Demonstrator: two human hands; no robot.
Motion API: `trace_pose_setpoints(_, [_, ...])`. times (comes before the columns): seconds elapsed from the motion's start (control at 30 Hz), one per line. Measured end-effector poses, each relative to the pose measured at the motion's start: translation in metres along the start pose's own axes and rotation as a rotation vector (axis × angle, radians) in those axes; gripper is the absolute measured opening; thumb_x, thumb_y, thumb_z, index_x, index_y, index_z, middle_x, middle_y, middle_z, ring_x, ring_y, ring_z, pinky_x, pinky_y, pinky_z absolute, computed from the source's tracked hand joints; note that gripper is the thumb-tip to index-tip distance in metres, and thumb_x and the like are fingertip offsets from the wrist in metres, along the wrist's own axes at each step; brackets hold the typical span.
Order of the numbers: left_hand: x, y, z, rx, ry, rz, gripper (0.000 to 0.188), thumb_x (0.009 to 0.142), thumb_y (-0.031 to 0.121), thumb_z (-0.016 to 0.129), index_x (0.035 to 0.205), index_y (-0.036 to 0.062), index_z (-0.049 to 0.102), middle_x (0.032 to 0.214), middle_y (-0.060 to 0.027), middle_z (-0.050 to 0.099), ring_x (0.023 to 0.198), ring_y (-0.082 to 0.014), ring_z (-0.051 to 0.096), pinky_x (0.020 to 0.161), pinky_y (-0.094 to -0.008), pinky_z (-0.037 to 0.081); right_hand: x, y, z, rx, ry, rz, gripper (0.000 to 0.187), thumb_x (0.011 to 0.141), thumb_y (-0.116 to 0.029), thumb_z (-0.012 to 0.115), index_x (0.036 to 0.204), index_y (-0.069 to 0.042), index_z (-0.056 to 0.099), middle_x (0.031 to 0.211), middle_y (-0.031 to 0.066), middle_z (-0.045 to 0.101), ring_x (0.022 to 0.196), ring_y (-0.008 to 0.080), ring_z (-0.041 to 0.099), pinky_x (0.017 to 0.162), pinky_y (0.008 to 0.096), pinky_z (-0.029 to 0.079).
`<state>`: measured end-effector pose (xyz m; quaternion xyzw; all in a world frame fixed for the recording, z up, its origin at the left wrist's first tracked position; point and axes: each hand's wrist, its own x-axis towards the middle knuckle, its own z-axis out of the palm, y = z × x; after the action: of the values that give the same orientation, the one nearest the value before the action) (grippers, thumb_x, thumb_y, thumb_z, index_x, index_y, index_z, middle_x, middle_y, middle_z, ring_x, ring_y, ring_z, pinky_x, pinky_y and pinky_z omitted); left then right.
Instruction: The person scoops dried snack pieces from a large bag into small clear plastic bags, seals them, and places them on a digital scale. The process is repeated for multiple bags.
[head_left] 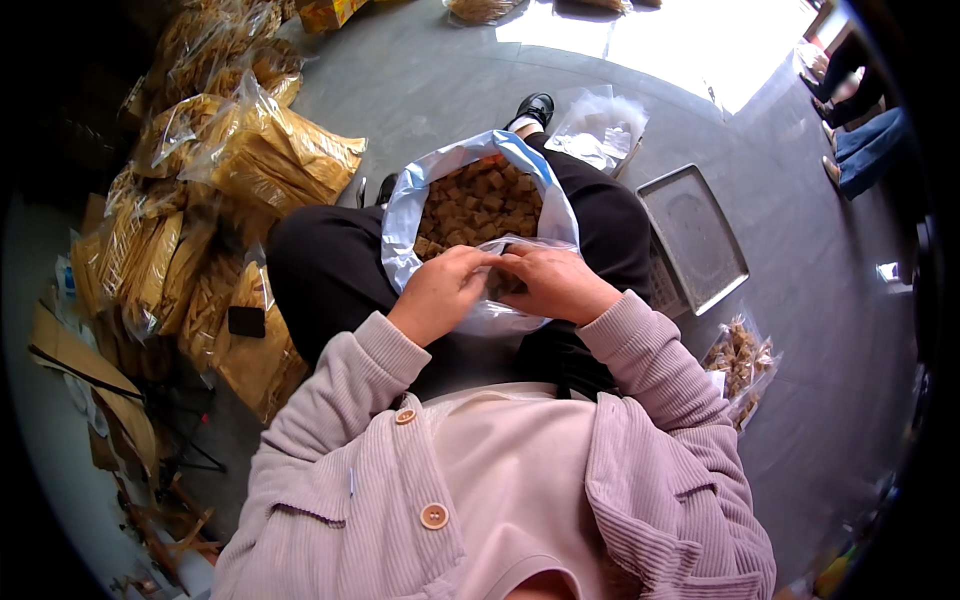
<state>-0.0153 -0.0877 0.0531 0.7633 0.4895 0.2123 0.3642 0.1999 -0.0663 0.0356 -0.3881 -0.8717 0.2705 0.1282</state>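
Observation:
Between my knees stands a large white-blue plastic sack (403,230), its mouth wide and rolled outward. Many small brown cubes (480,203) fill it. Over its near edge, my left hand (447,290) and my right hand (553,283) meet, fingertips together. Both are closed on a small clear plastic bag (512,243), pinching its upper part. Part of the bag lies hidden behind my fingers, and I cannot make out clearly what is inside it.
Clear bags of long tan sheets (285,150) pile up on the left, with a dark phone-like object (246,321) on them. On the right are a metal tray (695,235), a stack of clear bags (600,130) and a filled bag (741,370). Other people's legs (870,150) show far right.

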Motion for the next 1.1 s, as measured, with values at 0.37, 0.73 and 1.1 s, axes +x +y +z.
trace_pose_setpoints(0.37, [0.009, 0.001, -0.036, 0.081, -0.057, 0.083, 0.037, 0.086, -0.004, 0.06, 0.121, 0.0063, 0.066, 0.116, -0.0138, 0.063, 0.105, -0.0332, 0.064, 0.091, -0.0374, 0.054, 0.016, -0.01, -0.022, 0.074, -0.282, 0.029, 0.029, 0.085, -0.024, 0.069, 0.106, -0.004, 0.066, 0.092, 0.0181, 0.068, 0.089, 0.0365, 0.067, 0.08, 0.0449, 0.054])
trace_pose_setpoints(0.73, [0.007, -0.002, -0.031, 0.066, -0.052, -0.009, 0.032, 0.087, -0.001, 0.058, 0.119, 0.0049, 0.061, 0.118, -0.0135, 0.061, 0.1, -0.0349, 0.067, 0.084, -0.0404, 0.056, 0.024, -0.016, -0.042, 0.551, -0.2, -0.052, 0.018, 0.089, -0.02, 0.072, 0.098, -0.005, 0.073, 0.076, 0.0141, 0.067, 0.064, 0.0272, 0.066, 0.061, 0.0353, 0.051])
trace_pose_setpoints(1.1, [0.01, -0.012, -0.028, 0.081, -0.102, -0.022, 0.024, 0.085, -0.003, 0.06, 0.106, 0.0056, 0.069, 0.107, -0.0103, 0.065, 0.093, -0.0334, 0.067, 0.08, -0.0393, 0.055, 0.106, 0.038, 0.021, -0.222, 0.18, 0.122, 0.043, 0.087, -0.026, 0.07, 0.123, -0.004, 0.06, 0.127, 0.025, 0.054, 0.109, 0.0408, 0.061, 0.097, 0.0454, 0.048])
